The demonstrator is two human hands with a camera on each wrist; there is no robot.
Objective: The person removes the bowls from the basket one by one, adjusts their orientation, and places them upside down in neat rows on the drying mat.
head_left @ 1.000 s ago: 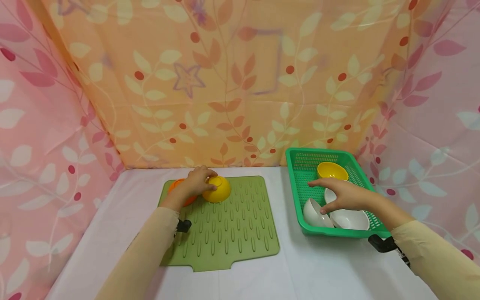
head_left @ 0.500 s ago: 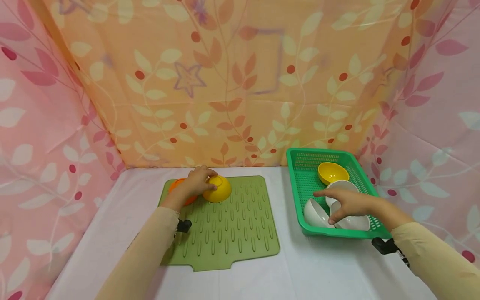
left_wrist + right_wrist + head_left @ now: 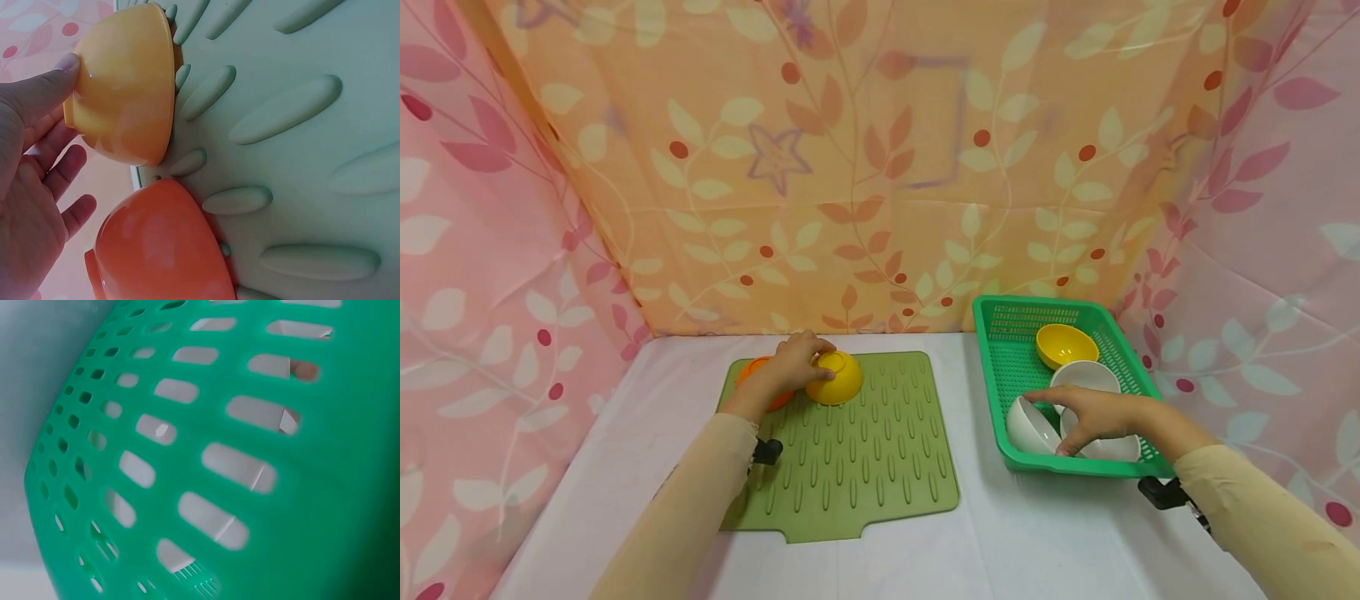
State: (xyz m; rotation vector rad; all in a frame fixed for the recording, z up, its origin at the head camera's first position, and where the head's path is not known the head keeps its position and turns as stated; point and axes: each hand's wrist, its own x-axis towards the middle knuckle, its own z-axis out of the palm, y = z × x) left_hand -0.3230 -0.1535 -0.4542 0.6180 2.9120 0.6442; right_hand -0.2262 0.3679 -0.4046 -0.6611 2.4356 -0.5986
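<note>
On the green ridged mat (image 3: pixel 880 467), my left hand (image 3: pixel 792 365) holds an upside-down yellow bowl (image 3: pixel 842 383) by its foot. In the left wrist view, the thumb presses the side of this yellow bowl (image 3: pixel 125 81) and the fingers reach behind its base. Beside it sits an inverted orange bowl (image 3: pixel 162 244), partly covered by the wrist in the head view. Inside the green basket (image 3: pixel 988 375), my right hand (image 3: pixel 1093 415) spans a tilted white bowl (image 3: pixel 1028 429), with index finger and thumb at opposite ends of its rim.
Two other white bowls are in the basket, one behind my right hand (image 3: pixel 1086 375) and one partly under it. A second yellow bowl (image 3: pixel 1066 346) lies at the basket's back. Slotted basket wall (image 3: pixel 206 425) fills the right wrist view. A patterned curtain (image 3: pixel 880 250) stands behind.
My right hand has lowered from above the white bowls to the tilted bowl's rim, and its fingers have closed in around it. The left hand stays on the yellow bowl.
</note>
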